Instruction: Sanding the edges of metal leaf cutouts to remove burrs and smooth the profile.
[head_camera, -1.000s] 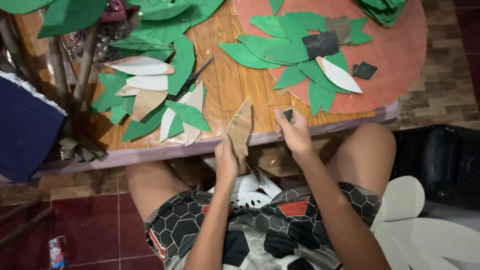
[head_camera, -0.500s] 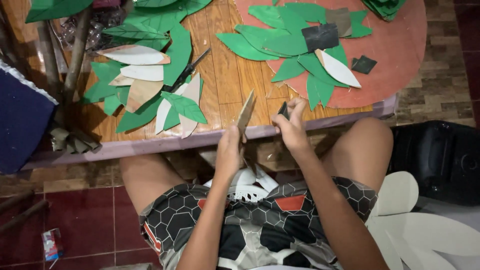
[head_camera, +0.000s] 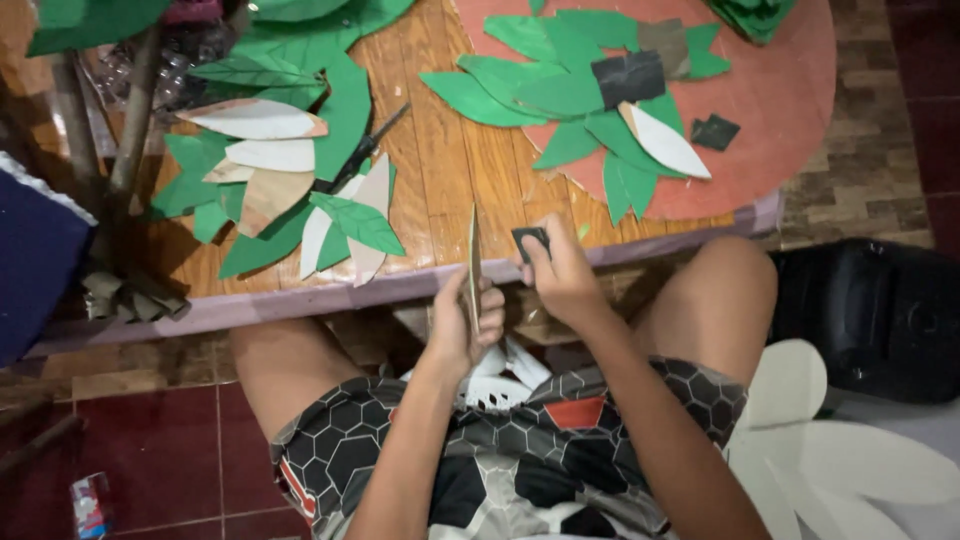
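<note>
My left hand grips a brown cardboard leaf shape, held edge-on and upright just in front of the low wooden table. My right hand pinches a small black square piece right beside that leaf. Both hands hover over my lap, at the table's near edge. Some white cut paper lies on my shorts under the hands.
Green, white and brown paper leaves lie piled at the table's left with a black-handled tool. More green leaves and black scraps sit on a red round board. A dark bag and white cutouts are at my right.
The cardboard leaf has turned from flat-on to edge-on in my left hand. My right hand with the black piece has come closer to it.
</note>
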